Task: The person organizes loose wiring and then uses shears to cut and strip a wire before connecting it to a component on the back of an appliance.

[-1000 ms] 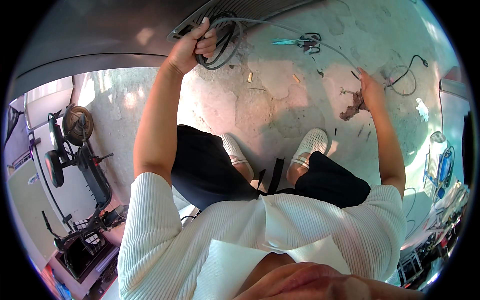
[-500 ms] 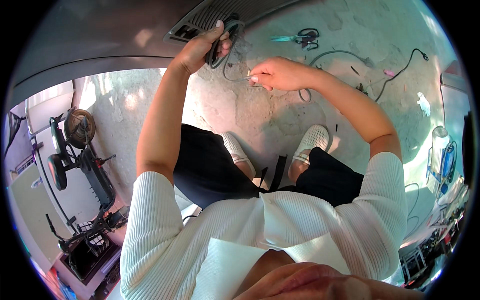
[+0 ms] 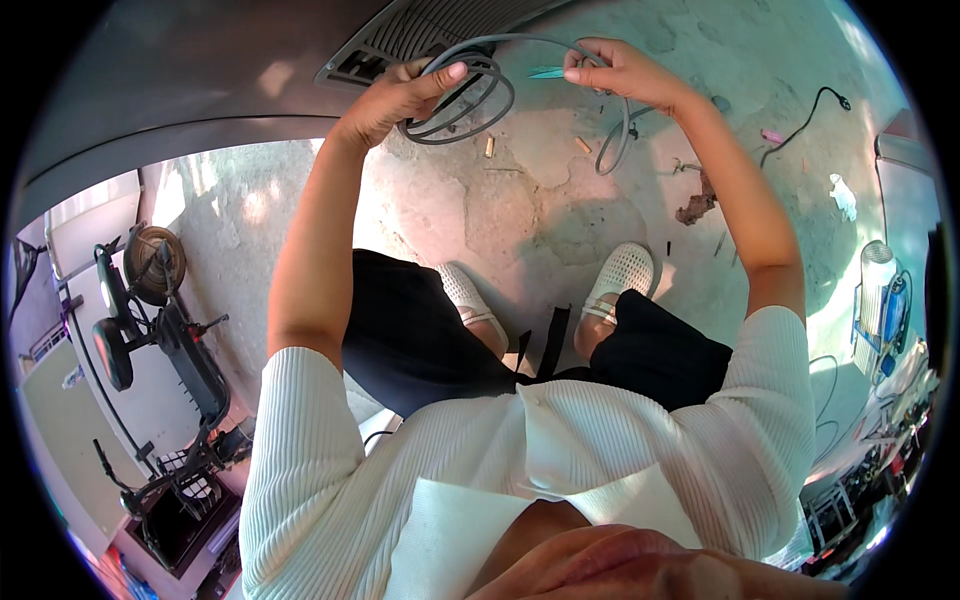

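Sitting low, apparently, in black trousers [image 3: 420,340], with feet set apart in white sandals [image 3: 632,268]; probably for open room between the knees. Reaching forward with both bare arms, clear of the lap, likely to hold slack off the legs.

Grasping grey cable [image 3: 512,97] in left hand [image 3: 390,105], with fingers curled round the gathered loops and thumb laid across them; presumably to stop the turns springing loose. Leaving loops to hang open, right of the knuckles, perhaps to avoid kinks.

Pinching a farther run of the same cable in right hand [image 3: 635,75], between thumb and fingers by the look of it. Well apart from the left, with a wide arc between; likely to keep that span untwisted. Trailing below the right fingers, in a small loose loop: the rest of the run, unheld, presumably for free slack.

Lower down, on concrete floor [image 3: 420,200]: small tan stubs [image 3: 583,144]; brown clump [image 3: 697,205] near right forearm. Just beyond right fingertips, teal-bladed scissors [image 3: 545,72], mostly hidden; cannot tell if open. Farther right, black cord [image 3: 806,125] beside pink item [image 3: 771,135], clear of the grey loops; then white scrap [image 3: 843,197].

Behind left hand, slatted grille [image 3: 430,30]. Far left, dark scooter [image 3: 205,375], out of arm's way.
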A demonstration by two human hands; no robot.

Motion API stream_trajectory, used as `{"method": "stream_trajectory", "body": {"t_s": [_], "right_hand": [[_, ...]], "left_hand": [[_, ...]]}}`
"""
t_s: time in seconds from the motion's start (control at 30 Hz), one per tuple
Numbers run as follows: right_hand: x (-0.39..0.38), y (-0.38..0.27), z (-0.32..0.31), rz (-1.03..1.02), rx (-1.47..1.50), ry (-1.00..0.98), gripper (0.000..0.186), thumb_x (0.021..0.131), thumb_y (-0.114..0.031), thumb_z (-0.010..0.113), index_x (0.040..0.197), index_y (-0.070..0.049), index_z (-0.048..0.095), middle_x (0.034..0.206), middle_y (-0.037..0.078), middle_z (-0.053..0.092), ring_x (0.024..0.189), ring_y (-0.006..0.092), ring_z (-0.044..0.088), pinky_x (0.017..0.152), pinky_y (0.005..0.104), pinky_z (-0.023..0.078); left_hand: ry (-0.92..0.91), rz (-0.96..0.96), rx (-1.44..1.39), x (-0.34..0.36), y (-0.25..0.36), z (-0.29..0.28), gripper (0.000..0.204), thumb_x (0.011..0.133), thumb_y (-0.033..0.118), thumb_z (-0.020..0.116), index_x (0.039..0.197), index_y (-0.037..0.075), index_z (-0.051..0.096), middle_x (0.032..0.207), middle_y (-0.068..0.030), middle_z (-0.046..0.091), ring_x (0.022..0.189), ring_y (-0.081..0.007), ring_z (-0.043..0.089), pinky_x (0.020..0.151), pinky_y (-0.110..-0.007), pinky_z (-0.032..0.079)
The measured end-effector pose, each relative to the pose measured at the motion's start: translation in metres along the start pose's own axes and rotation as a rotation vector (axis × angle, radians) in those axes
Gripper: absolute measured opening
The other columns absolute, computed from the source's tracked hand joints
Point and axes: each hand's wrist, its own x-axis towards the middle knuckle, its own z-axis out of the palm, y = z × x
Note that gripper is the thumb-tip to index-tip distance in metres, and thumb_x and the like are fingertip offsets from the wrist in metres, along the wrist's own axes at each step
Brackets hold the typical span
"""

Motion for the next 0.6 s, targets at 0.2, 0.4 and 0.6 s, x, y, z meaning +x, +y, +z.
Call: {"method": "stream_trajectory", "body": {"t_s": [0.2,0.4,0.6], "right_hand": [[-0.047,0.078,0.004,0.225,0.040,-0.173,0.022,0.084,-0.030,0.065,0.085,-0.008,0.063,0.093,-0.001,0.064,0.093,0.0137,0.056,0.086,0.0310,0.042],[-0.105,0.157,-0.001,0.042,-0.723,0.145,0.017,0.086,-0.024,0.060,0.094,-0.009,0.062,0.103,0.007,0.065,0.106,0.0242,0.055,0.092,0.0390,0.042],[-0.159,0.160,-0.079,0.094,-0.583,0.976,0.022,0.097,-0.023,0.045,0.107,-0.006,0.054,0.097,0.011,0.065,0.090,0.0292,0.061,0.078,0.0360,0.048]], "left_hand": [[-0.081,0.130,-0.502,-0.006,-0.007,-0.031,0.048,0.092,0.048,0.054,0.060,0.017,0.035,0.050,0.0084,0.026,0.046,-0.0043,0.022,0.047,-0.021,0.022],[-0.060,0.161,-0.790,-0.013,-0.012,-0.054,0.049,0.090,0.056,0.049,0.063,0.017,0.036,0.051,0.0094,0.022,0.044,-0.0025,0.020,0.048,-0.019,0.024],[-0.067,0.141,-0.791,-0.018,-0.015,-0.057,0.051,0.089,0.059,0.045,0.064,0.016,0.036,0.051,0.0091,0.023,0.045,-0.0029,0.020,0.049,-0.019,0.024]]}}
